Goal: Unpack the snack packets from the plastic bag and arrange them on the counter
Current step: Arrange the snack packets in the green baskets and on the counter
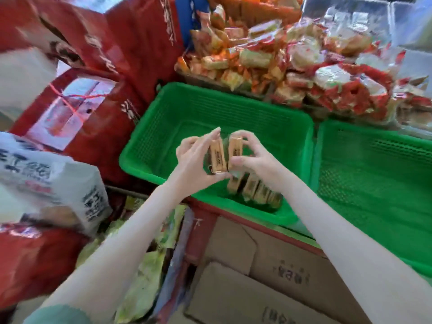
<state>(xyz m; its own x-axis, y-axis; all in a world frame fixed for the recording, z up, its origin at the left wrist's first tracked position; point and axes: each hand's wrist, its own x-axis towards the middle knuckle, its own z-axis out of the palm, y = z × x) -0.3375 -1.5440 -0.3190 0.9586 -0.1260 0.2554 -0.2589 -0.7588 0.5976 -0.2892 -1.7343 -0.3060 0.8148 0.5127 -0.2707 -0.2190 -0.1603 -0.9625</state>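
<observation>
While both hands are raised over a green basket (140, 160), each one pinches a small tan snack packet. The left hand (194, 162) holds its tan packet (217, 157) upright, with the thumb under the lower end and the fingertips on the upper end. The right hand (253, 157) holds a second tan packet (235, 147) in much the same way, fingers curled over the top and thumb low on the side. The two packets stand side by side, almost touching, above the middle of the basket. Something clear and shiny shows around them, but the blur makes it hard to tell what it is.

Below the right wrist, a short row of packets (254, 192) of the same kind stands on edge in the near part of the basket, each leaning on the next. The basket sits on a worktop (203, 230) with a red front edge, and a second green basket (374, 160) stands just beside it on the right. Behind both baskets lies a big heap of orange and red snack packs (280, 66). Red gift boxes (117, 54) are stacked to the left. A white plastic bag (58, 183) with dark print sits near the left forearm, outside the basket. Brown cardboard boxes (257, 277) lie below the worktop, beside some pale green packs (145, 288).
</observation>
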